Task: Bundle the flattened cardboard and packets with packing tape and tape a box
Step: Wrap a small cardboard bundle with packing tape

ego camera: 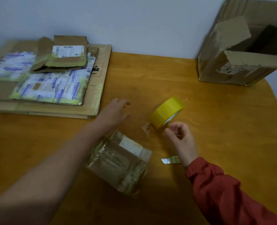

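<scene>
A yellow packing tape roll (pixel 167 112) stands tilted on its edge at the middle of the wooden table (pixel 150 75), with a crumpled loose end (pixel 146 129) trailing left. My right hand (pixel 180 138) is just below the roll, fingers loosely curled, nothing visible in them. My left hand (pixel 116 111) hovers open, fingers spread, left of the roll. A small bundle wrapped in clear tape (pixel 118 161) lies beside my left forearm. Flattened cardboard with printed packets on top (pixel 45 75) is stacked at the back left. A worn open box (pixel 232 62) stands at the back right.
A small silvery and yellow strip (pixel 171 160), perhaps a cutter, lies by my right wrist. A pale wall runs behind the table. The table's rounded edge curves away at the right, past the box.
</scene>
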